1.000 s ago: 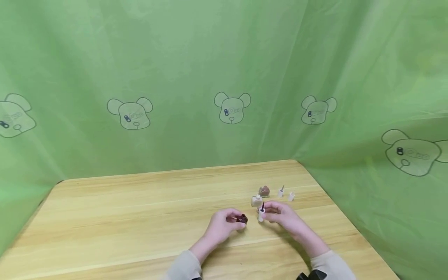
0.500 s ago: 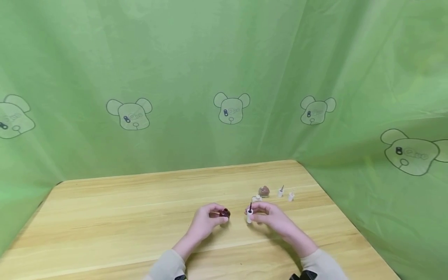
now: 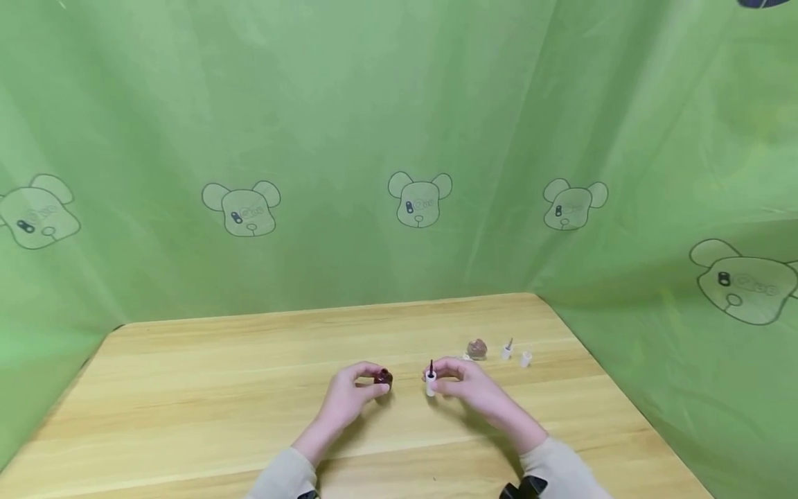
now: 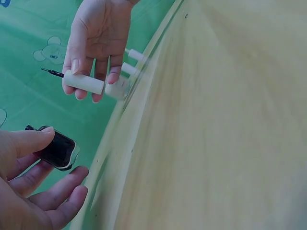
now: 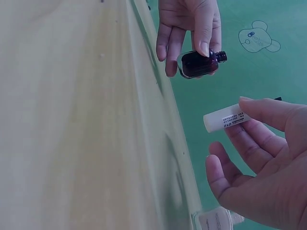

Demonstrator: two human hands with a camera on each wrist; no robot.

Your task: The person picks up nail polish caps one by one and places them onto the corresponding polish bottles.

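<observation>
My left hand (image 3: 346, 396) pinches a small glass nail polish bottle (image 5: 195, 64) of dark red polish between thumb and fingers. Its threaded neck is uncapped and points up in the head view. Across a short gap, my right hand (image 3: 469, 386) grips the white nail polish cap (image 4: 84, 82) by its side. The dark-coated brush (image 3: 431, 368) points upward from that cap. Small printed text shows on the cap in the right wrist view. Bottle and cap are apart, both held over the table.
Behind my right hand on the wooden table (image 3: 249, 402) stands a pinkish-brown polish bottle (image 3: 476, 349). A pale bottle (image 5: 214, 219) is mostly hidden by the hand in the head view. Two white caps (image 3: 507, 351) stand farther right. Green curtains (image 3: 324, 138) enclose the table.
Both hands have moved left, the left one farther, so the gap between the polish bottle and the brush cap has widened. The right hand now covers most of the pale bottle.
</observation>
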